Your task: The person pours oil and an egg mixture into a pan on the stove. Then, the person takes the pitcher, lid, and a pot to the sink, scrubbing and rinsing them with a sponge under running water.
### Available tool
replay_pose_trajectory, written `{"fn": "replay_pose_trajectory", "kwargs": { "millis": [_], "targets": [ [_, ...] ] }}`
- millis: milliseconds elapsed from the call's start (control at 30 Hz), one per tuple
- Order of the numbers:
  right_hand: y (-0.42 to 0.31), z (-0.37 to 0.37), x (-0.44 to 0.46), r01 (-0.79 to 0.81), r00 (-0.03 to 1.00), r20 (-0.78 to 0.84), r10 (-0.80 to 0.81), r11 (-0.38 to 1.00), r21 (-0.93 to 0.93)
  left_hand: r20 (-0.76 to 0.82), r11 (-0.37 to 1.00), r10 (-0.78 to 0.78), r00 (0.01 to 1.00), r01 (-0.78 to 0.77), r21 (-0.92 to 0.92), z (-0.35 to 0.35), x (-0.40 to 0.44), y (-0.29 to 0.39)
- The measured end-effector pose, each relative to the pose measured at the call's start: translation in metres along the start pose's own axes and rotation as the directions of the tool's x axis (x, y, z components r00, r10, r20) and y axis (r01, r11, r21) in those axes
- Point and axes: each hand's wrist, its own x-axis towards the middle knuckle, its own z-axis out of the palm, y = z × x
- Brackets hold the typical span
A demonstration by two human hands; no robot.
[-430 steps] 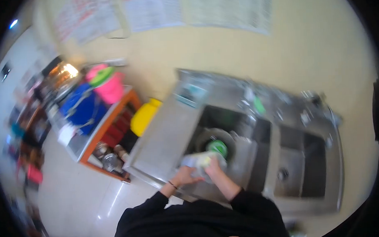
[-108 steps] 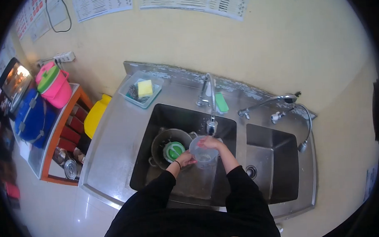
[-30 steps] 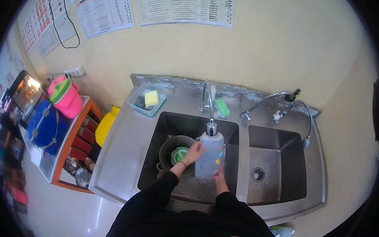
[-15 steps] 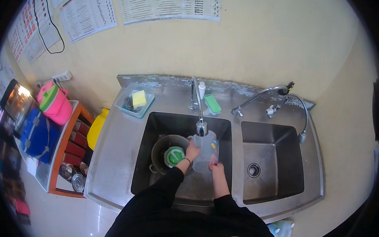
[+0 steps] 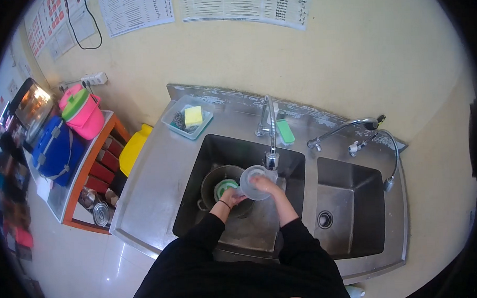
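A translucent plastic container is tilted over the left sink, its round mouth facing up toward me. On its left side, my left hand is closed around it. My right hand reaches into the mouth; its fingers are blurred behind the plastic, and I cannot make out whether they hold anything. Just behind the container hangs the metal spray head of a flexible faucet. Partly covered by my left hand, a large metal pot stands in the sink with a green and white item inside.
A plastic tub with a yellow sponge and a scourer sits back left. Behind the sink lies a green item. To the right is a second sink with faucets. A shelf with pink and blue coolers stands left.
The container has turned so its mouth faces me, and it sits in front of the spray head. My right hand has moved from its lower outside into the mouth. The view has shifted.
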Motion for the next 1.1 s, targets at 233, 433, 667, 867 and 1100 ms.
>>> {"fn": "replay_pose_trajectory", "kwargs": {
  "millis": [233,433,667,867,1100],
  "targets": [
    [-0.019,0.041,-0.074,0.187,0.895,-0.337,-0.293,0.931,-0.313,0.144,0.993,-0.053,0.988,0.037,0.11,0.024,-0.118,0.016],
    [0.01,0.052,-0.071,0.32,0.783,-0.465,0.413,0.373,0.871,0.08,0.505,0.635,0.768,-0.491,0.71,-0.044,-0.164,0.019],
    [0.024,0.112,-0.086,0.1,0.797,0.082,0.598,-0.264,0.959,0.525,0.153,0.588,0.615,-0.722,0.675,-0.031,-0.246,0.013],
    [-0.006,0.14,-0.079,0.134,0.902,0.003,0.432,-0.286,0.949,0.693,0.013,0.613,0.379,-0.882,0.471,0.003,-0.271,0.006],
    [-0.133,0.172,-0.053,0.223,0.975,-0.222,-0.026,0.173,0.959,0.611,-0.243,0.748,0.258,-0.751,0.614,-0.027,-0.345,0.067]
  ]
}}
